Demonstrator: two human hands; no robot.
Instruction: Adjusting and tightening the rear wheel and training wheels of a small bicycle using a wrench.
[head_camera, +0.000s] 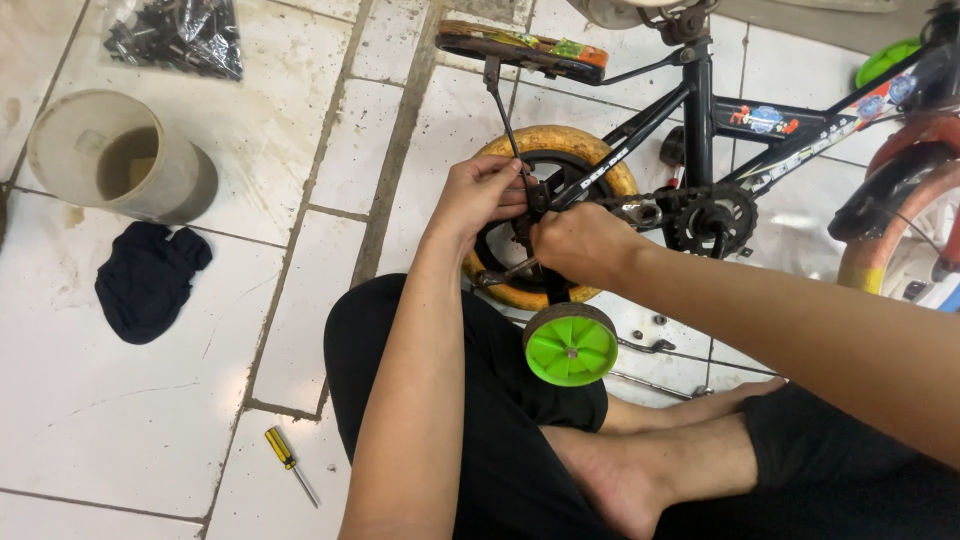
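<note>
Both hands meet at the hub of the small bicycle's rear wheel (560, 150): the left hand (485, 195) and right hand (580, 243) pinch fittings there. A green training wheel (570, 345) sits in front; a screwdriver (290, 463), dark cloth (150, 280) and bucket (120, 155) lie on the tiled floor (120, 420).

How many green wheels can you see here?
2. One small green training wheel sits just below the hands, by the yellow-tyred rear wheel. A second green wheel peeks out at the top right, mostly hidden behind the bike frame. Others may be hidden.
</note>
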